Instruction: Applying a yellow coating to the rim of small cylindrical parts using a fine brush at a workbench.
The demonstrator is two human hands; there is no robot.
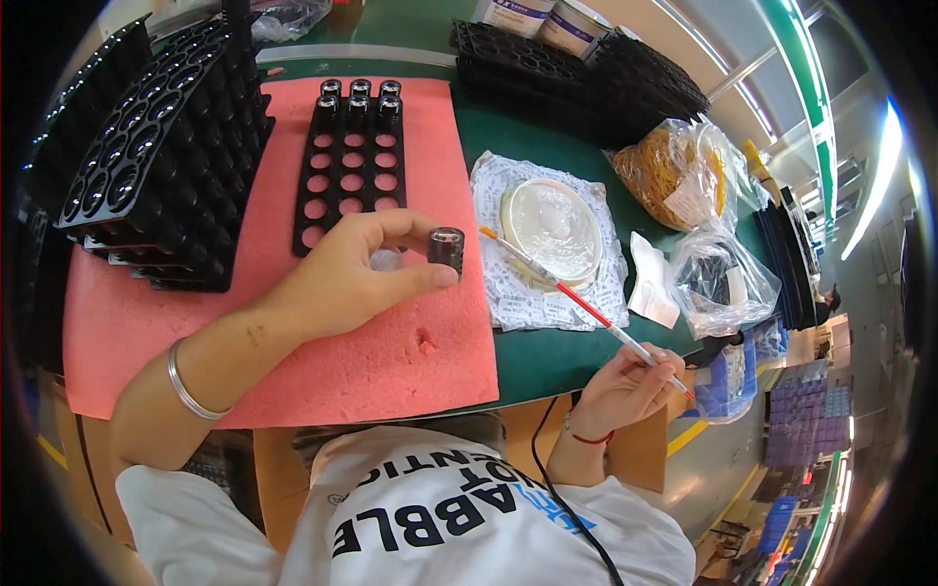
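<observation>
Between the thumb and fingers of my left hand (366,269) is a small dark cylinder (447,252) that looks like a capacitor, held upright over the right edge of the pink foam mat. My right hand (633,386) grips a thin paintbrush (588,308) with a red and silver handle. Its orange bristles point toward the cylinder, a short way apart from it. Below the brush lies a round white lid or dish (552,230) with translucent material on it, on a printed sheet (498,283). A black perforated tray (332,186) holds several similar cylinders (360,98) in its far rows.
The pink foam mat (410,361) lies on a green table. Tall stacked black trays (186,146) stand at the left, more trays (547,83) at the back with tins (572,29). At the right are a bag of yellow bands (674,171) and a clear plastic bag (723,288).
</observation>
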